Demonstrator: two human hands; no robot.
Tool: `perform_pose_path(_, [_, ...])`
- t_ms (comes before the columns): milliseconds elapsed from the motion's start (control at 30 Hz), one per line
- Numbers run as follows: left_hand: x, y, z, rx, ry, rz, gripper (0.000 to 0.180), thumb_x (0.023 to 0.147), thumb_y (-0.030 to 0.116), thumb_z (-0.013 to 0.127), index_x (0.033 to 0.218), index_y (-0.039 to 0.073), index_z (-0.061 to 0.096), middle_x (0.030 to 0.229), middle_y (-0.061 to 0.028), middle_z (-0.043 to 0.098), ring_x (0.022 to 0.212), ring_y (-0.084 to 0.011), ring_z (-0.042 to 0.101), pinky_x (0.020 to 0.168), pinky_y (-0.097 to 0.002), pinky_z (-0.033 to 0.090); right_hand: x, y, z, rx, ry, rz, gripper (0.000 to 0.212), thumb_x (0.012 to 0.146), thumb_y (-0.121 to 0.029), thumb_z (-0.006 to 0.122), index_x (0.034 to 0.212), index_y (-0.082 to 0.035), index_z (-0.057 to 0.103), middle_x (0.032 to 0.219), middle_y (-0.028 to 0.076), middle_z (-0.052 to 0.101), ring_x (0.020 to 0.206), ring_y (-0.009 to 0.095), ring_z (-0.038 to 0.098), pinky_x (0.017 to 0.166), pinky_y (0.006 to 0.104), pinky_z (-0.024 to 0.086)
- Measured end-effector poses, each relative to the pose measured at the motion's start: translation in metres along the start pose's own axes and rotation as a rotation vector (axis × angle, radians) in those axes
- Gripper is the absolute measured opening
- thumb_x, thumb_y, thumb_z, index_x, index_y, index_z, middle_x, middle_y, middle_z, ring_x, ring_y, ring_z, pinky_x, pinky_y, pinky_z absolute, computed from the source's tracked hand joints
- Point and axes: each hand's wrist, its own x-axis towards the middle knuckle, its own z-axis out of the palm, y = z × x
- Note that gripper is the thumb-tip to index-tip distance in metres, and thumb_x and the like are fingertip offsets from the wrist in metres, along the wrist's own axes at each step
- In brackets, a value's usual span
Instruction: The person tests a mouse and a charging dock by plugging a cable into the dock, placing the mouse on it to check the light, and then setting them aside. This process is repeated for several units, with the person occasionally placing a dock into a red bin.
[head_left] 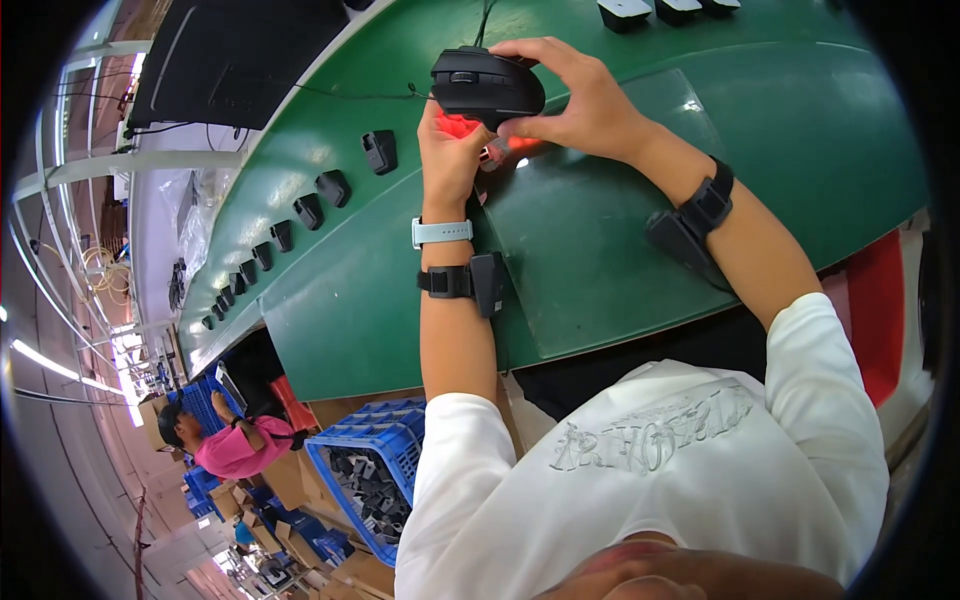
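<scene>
Pink cloth marks a co-worker (245, 452) out toward eight o'clock, apart from the work in hand. From nine round to eleven o'clock, small black pieces (332, 188) stand spaced in a curved row on the green bench (360, 310); which stage each has reached, I cannot tell. At seven o'clock a blue crate (415, 445) beside the bench holds a jumble of dark and grey parts, so a good deal may be left, if those belong to the same job.

Near twelve o'clock, the left hand (452, 150) is under a black mouse (490, 88), red light falling on its palm; its fingers are mostly hidden, so whether they grip or only support is unclear. The mouse is off the bench, its outer shell looking closed and its wheel seated. I judge its assembly to be largely done, with this a check or a last adjustment, and setting it down not yet done. At one o'clock the right hand (585, 105) pinches the mouse's right end between thumb and fingers. Farther out that way, several white-and-black pieces (625, 12) sit on the bench, untouched.
</scene>
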Motion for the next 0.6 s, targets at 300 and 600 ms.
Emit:
perform_pose_path(300, [0.000, -0.002, -0.006, 0.079, -0.005, -0.037, 0.042, 0.081, -0.015, 0.068, 0.117, -0.001, 0.054, 0.092, -0.0111, 0.071, 0.061, -0.0176, 0.067, 0.054, -0.0293, 0.055, 0.000, 0.005, 0.002, -0.062, 0.004, -0.037, 0.072, 0.073, -0.021, 0.093, 0.137, -0.010, 0.063, 0.126, 0.010, 0.068, 0.113, 0.026, 0.066, 0.100, 0.0380, 0.052])
perform_pose_path(600, [0.012, -0.002, -0.004, -0.431, 0.101, 0.064, 0.048, 0.092, -0.002, 0.074, 0.135, -0.001, 0.054, 0.121, -0.0115, 0.066, 0.105, -0.0203, 0.067, 0.088, -0.0328, 0.058, 0.003, 0.015, -0.017, 0.245, -0.434, 0.133, 0.064, 0.062, -0.009, 0.080, 0.125, -0.009, 0.070, 0.119, 0.008, 0.070, 0.109, 0.023, 0.066, 0.101, 0.0391, 0.050])
